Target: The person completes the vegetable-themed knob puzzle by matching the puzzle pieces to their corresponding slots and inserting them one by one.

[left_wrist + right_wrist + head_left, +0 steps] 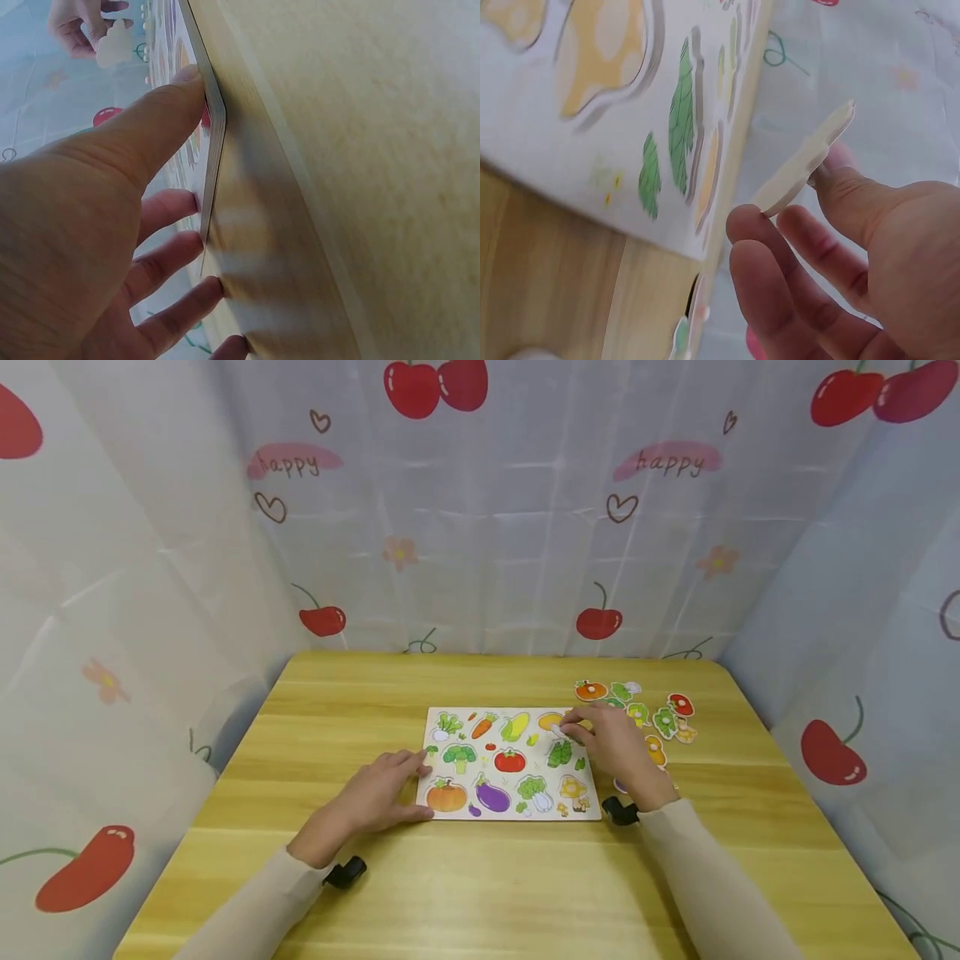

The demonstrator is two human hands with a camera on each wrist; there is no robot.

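A flat puzzle board (588, 812) printed with vegetables lies in the middle of the table. My left hand (378, 793) is at its left side; in the left wrist view the thumb (169, 101) rests on the board near a corner, with the fingers spread along the edge. Over the board's far right part, my right hand (615, 743) pinches a thin wooden puzzle piece (802, 169) between thumb and fingers. The piece is tilted and above the board in the right wrist view. Its pale, plain side shows there, and its picture is hidden.
Several loose vegetable pieces lie right of the board, among them a pumpkin piece (590, 691), a tomato piece (681, 705) and a mushroom piece (686, 732). The right hand partly covers others. Curtains (480, 527) with cherry prints stand behind and beside the wooden table (495, 885).
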